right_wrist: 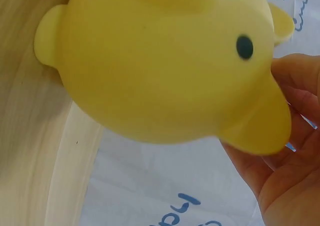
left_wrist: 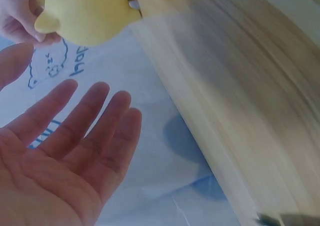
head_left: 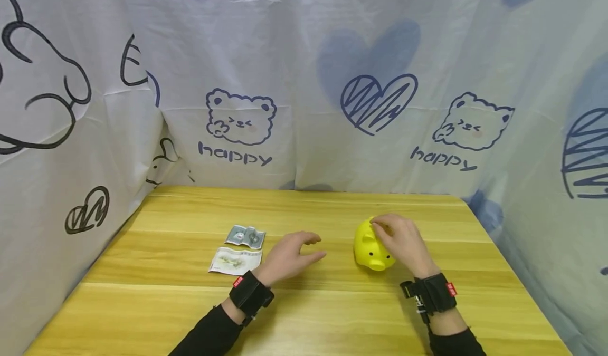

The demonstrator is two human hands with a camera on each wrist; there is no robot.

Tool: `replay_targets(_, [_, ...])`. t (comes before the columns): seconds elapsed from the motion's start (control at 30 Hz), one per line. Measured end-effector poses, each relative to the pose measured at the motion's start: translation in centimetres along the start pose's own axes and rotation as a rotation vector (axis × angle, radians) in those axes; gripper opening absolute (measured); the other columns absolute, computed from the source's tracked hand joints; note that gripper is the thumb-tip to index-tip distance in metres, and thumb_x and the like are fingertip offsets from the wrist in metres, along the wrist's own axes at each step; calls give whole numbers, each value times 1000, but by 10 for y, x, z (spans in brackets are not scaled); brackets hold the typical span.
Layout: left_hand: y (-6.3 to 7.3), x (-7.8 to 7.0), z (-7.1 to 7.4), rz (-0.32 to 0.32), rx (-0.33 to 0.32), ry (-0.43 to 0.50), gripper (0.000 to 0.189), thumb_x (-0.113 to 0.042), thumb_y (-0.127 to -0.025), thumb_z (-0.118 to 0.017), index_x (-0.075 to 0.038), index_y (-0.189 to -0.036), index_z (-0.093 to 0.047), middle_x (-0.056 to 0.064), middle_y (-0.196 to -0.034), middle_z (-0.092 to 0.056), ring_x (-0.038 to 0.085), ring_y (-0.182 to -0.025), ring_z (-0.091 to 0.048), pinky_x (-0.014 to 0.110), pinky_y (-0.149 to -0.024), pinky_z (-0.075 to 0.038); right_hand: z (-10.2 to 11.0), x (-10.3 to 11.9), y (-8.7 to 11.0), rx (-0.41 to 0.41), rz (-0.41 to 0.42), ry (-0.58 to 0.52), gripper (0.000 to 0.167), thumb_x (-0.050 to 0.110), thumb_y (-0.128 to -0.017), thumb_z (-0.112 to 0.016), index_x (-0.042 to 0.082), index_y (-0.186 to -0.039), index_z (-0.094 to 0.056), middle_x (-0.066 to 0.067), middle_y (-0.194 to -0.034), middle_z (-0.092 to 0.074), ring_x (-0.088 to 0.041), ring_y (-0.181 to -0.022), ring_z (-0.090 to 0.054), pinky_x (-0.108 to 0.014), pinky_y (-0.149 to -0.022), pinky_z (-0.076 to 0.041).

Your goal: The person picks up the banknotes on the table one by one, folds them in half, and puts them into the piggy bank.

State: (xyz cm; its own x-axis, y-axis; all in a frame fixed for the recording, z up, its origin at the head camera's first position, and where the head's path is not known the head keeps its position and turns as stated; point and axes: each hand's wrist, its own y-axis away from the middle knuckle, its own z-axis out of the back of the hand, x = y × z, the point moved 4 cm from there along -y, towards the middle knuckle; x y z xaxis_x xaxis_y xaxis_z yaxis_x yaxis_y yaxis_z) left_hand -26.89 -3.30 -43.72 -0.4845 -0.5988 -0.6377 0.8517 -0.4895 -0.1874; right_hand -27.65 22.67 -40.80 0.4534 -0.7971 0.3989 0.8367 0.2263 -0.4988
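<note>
A yellow piggy bank stands upright on the wooden counter, right of centre; its opaque shell hides any contents. The right hand is at its top, by the ears, with fingers bent; whether they pinch anything cannot be told. The left hand has fingers and thumb wide apart, just beside a grey-green banknote and a paler banknote, both outside the piggy bank.
</note>
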Motion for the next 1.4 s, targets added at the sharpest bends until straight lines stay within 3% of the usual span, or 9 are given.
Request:
replay_targets(0.3, [9, 15, 26, 4, -57, 39, 37, -37, -95, -64, -9, -119, -68, 12, -114, -70, 24, -105, -66, 42, -89, -54, -8, 17, -2, -13, 66, 3, 15, 12, -92, -68, 7, -104, -75, -8, -100, -74, -25, -93, -69, -41, -82, -57])
replay_targets(0.57, [12, 28, 40, 41, -58, -4, 31, -36, -94, -65, -12, -115, -70, 5, -107, -72, 18, -97, -66, 37, -85, -54, -14, 30, -1, 34, 93, 2, 17, 13, -92, -68, 11, -107, -75, -6, -104, -74, -22, -94, -69, -37, -80, -58])
replay_targets(0.8, [15, 38, 51, 47, -28, -23, 32, -35, -94, -66, -11, -115, -70, 1, -102, -71, 15, -93, -65, 35, -83, -54, -26, 44, -6, 115, 53, 15, 17, 18, -94, -67, 13, -107, -76, -4, -105, -74, -22, -97, -70, -40, -84, -57])
replay_targets(1.03, [23, 49, 56, 67, 39, -31, 36, -33, -94, -66, -5, -118, -69, 11, -110, -71, 19, -96, -64, 37, -84, -54, -35, 57, -14, 200, 59, -17, 18, 19, -96, -65, 11, -107, -76, -4, -105, -75, -21, -96, -70, -40, -84, -57])
replay_targets(1.4, [27, 60, 66, 106, 76, -28, 41, -30, -92, -69, -3, -123, -65, 15, -118, -68, 28, -104, -64, 41, -87, -53, -53, 71, -24, 352, 42, -39, 24, 24, -97, -63, 11, -115, -72, -2, -108, -74, -18, -100, -69, -37, -88, -56])
